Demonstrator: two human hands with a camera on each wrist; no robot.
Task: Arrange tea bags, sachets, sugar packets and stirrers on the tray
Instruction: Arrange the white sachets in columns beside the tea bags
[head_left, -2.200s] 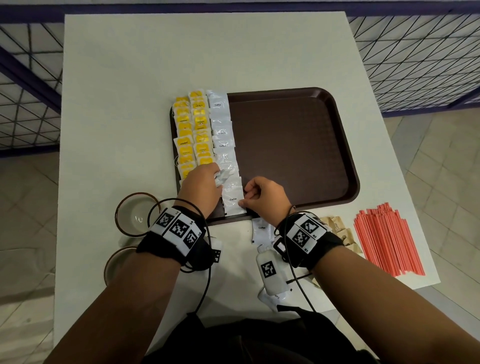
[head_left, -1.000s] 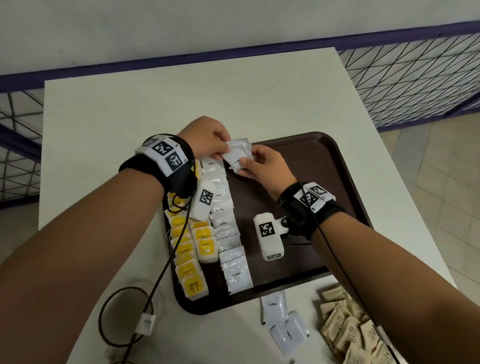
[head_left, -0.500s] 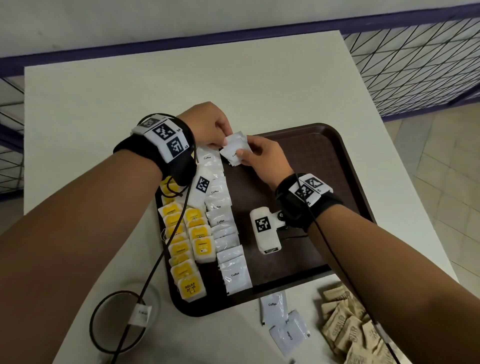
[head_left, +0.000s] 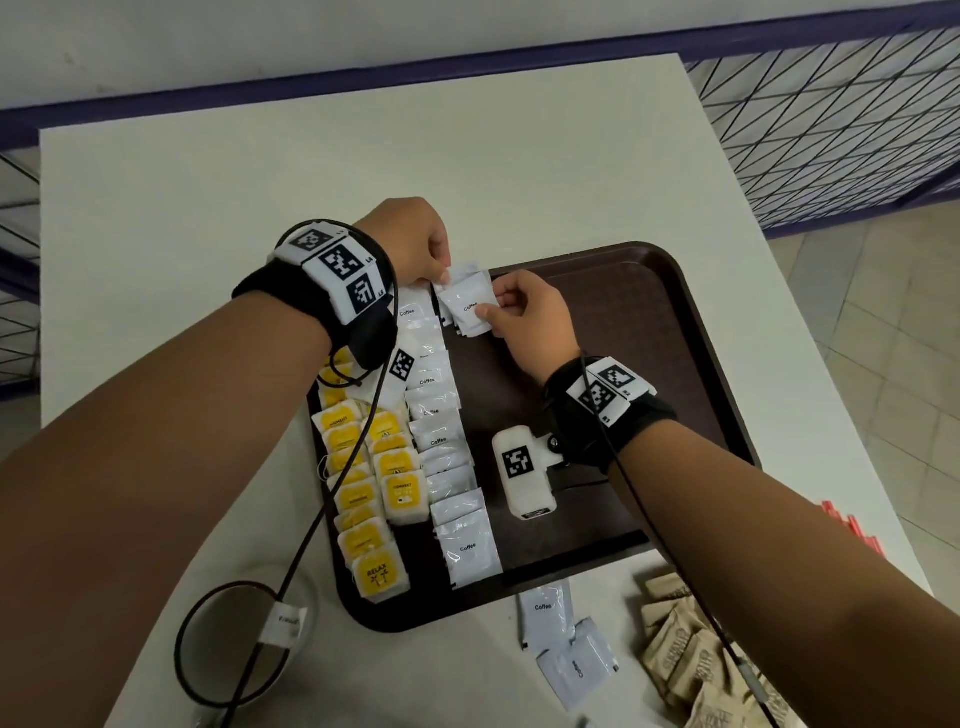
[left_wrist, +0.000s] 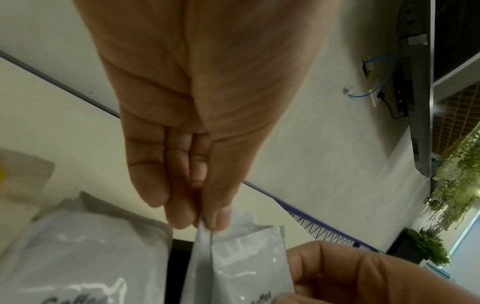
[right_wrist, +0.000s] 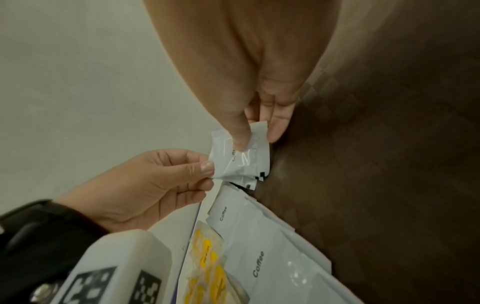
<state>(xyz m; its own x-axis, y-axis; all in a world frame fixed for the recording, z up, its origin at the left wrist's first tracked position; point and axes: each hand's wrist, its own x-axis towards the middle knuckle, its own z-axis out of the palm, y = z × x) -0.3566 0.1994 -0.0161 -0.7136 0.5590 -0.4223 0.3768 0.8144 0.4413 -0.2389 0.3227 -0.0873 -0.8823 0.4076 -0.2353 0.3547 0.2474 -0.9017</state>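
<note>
Holding a small stack of white coffee sachets (head_left: 466, 305) between them, both hands work above the far left corner of the brown tray (head_left: 670, 332). The left hand (head_left: 410, 241) pinches the stack's upper corner with thumb and fingertip; the right hand (head_left: 530, 319) pinches its lower right edge, thumb on top.

Edges and room: the tray sits on a pale table (head_left: 234, 171). Its right half is bare brown floor, apart from the right forearm and wrist camera hanging over it. Table surface beyond the tray's far rim lies open up to the wall.

Contents of tray: two columns of yellow tea bags (head_left: 371, 499) run along the left wall, overlapping like shingles. Just right of them, touching, runs one column of white sachets (head_left: 441, 441), reaching near the front rim.

Off the tray, near the front rim: two loose white sachets (head_left: 558, 639) on the table, a heap of brown sugar packets (head_left: 691, 660) to their right, and red stirrers (head_left: 852, 530) partly hidden behind the right arm. A round cup rim (head_left: 234, 644) sits at front left.

View differences: the right wrist view shows several sachets fanned in the held stack (right_wrist: 241, 158), and the tray's textured floor (right_wrist: 376, 164). The left wrist view shows the left thumb and fingertips (left_wrist: 182, 216) closed narrowly on the stack's seam (left_wrist: 233, 263).
</note>
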